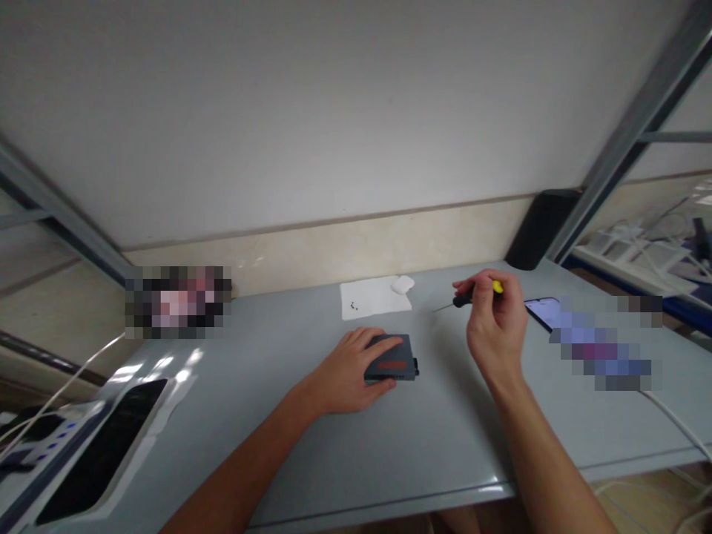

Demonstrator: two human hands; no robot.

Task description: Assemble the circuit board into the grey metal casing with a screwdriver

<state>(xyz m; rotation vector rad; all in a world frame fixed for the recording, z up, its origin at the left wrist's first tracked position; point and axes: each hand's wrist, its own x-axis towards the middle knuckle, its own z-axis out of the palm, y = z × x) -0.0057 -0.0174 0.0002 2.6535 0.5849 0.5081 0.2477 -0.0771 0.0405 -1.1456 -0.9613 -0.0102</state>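
A small dark grey box [405, 351] with reddish print and a connector on its right side lies on the grey table [311, 460]. My left hand [356, 371] grips it from the left, fingers over the top and thumb along the near edge. Above the table to the right, my right hand [498, 319] is closed around a screwdriver [463, 300] with a black and yellow handle. Its thin shaft points left, apart from the box. Behind the box, a white sheet [372, 298] carries several tiny dark pieces [354, 305], perhaps screws, and a white lump [403, 285].
A phone [541, 310], partly blurred out, lies at the right with a white cable [673, 423]. A black upright object [542, 226] stands at the back right corner. On the left lies a black-screened tablet [105, 452]. The wall [334, 245] borders the table's back.
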